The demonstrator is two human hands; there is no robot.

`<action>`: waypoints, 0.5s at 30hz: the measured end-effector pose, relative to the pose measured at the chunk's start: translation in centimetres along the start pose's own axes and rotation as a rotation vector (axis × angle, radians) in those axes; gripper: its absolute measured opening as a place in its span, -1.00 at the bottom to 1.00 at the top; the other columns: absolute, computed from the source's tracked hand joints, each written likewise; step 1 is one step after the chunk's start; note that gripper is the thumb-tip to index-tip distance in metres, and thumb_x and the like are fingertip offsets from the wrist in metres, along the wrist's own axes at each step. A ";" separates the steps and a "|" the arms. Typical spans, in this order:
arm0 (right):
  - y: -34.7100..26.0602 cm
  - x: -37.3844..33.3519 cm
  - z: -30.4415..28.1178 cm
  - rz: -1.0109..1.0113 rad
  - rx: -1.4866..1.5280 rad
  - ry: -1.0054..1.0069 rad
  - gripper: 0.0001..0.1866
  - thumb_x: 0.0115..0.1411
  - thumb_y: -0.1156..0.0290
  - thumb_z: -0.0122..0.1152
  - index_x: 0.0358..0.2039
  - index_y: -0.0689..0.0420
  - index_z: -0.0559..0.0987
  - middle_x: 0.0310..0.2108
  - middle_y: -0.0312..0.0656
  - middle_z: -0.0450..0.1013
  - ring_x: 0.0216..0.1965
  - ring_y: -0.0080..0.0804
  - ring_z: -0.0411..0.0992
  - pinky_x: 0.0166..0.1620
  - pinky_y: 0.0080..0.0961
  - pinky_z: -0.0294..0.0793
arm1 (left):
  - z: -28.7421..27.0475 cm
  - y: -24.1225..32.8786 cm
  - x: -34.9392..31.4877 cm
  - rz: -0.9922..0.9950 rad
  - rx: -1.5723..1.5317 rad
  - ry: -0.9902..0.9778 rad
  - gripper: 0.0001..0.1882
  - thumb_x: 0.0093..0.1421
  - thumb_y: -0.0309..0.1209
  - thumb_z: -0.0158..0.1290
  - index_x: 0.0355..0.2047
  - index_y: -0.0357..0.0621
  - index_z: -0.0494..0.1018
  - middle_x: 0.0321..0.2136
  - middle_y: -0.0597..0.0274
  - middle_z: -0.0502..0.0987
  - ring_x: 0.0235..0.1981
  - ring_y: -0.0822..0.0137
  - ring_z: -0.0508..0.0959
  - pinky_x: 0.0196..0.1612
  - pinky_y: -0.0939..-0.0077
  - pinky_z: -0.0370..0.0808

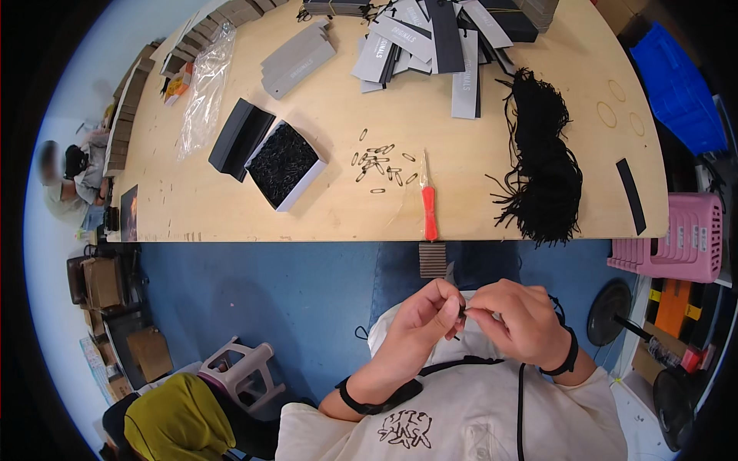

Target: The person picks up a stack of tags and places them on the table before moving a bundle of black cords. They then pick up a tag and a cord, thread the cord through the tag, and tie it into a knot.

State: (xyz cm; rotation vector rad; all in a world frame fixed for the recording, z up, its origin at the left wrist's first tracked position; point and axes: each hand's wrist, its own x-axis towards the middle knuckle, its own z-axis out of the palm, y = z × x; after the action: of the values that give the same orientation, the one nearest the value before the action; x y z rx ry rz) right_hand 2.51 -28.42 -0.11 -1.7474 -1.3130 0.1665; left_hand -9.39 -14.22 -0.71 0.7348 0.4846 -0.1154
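Above my lap, just off the table's near edge, my left hand (432, 313) and my right hand (516, 319) meet fingertip to fingertip. Both are closed in a pinch on a small black piece (462, 311), mostly hidden by the fingers; its kind is too small to tell. A short dark end shows below the left fingers. On the table ahead lie several small loose pins (377, 163) and a red-handled pointed tool (429, 211). A bundle of black cords (542, 161) is to the right. An open box (300, 184) full of small black pieces sits to the left.
Grey and black hang tags (465, 81) are heaped at the back, near a grey flattened piece of card (300, 59). A clear plastic bag (206, 88) lies at the far left. Beside the table stand a pink basket (684, 234) and a white stool (244, 370). Another person sits far left.
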 end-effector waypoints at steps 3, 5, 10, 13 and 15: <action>0.0 -0.2 0.2 -0.014 0.025 0.042 -0.73 -0.04 0.65 0.34 -0.31 0.26 0.47 -0.43 -0.17 0.48 -0.51 -0.32 0.51 -0.51 -0.51 0.50 | 0.2 0.0 0.0 0.039 0.031 0.034 -0.81 0.40 -0.29 -0.05 -0.25 -0.15 0.33 -0.42 0.40 0.39 -0.43 0.60 0.34 -0.33 0.68 0.31; -0.2 0.0 0.1 -0.023 0.024 0.021 -0.74 -0.04 0.66 0.33 -0.31 0.28 0.48 -0.41 -0.14 0.51 -0.52 -0.30 0.51 -0.50 -0.51 0.51 | 0.3 -0.1 0.0 0.050 0.040 0.043 -0.82 0.40 -0.30 -0.04 -0.25 -0.15 0.33 -0.42 0.40 0.38 -0.44 0.61 0.33 -0.34 0.69 0.30; -0.8 -0.2 0.2 0.032 0.099 0.073 -0.74 -0.06 0.67 0.35 -0.32 0.27 0.51 -0.42 -0.12 0.52 -0.52 -0.29 0.51 -0.48 -0.49 0.52 | 0.4 -0.4 -0.1 0.084 0.048 0.070 -0.86 0.37 -0.36 -0.01 -0.27 -0.15 0.33 -0.37 0.38 0.37 -0.45 0.61 0.30 -0.40 0.69 0.25; -0.8 -0.3 0.2 0.040 0.141 0.118 -0.74 -0.07 0.66 0.36 -0.33 0.26 0.52 -0.44 -0.13 0.51 -0.53 -0.28 0.51 -0.47 -0.49 0.52 | 0.4 -0.7 0.0 0.130 0.075 0.102 -0.88 0.37 -0.38 -0.01 -0.26 -0.15 0.33 -0.38 0.38 0.36 -0.46 0.62 0.29 -0.41 0.70 0.24; -0.8 -0.4 0.2 0.019 0.133 0.106 -0.74 -0.07 0.66 0.37 -0.33 0.26 0.52 -0.46 -0.13 0.51 -0.53 -0.28 0.51 -0.47 -0.49 0.52 | 0.5 -0.8 -0.1 0.149 0.109 0.123 -0.89 0.37 -0.40 -0.01 -0.26 -0.15 0.33 -0.38 0.39 0.36 -0.46 0.62 0.29 -0.42 0.71 0.24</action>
State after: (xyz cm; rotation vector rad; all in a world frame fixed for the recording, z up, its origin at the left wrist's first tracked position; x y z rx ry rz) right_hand 1.68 -28.58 0.21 -1.6348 -1.1828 0.1656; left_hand -9.49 -15.12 -0.88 0.8862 0.5421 0.0430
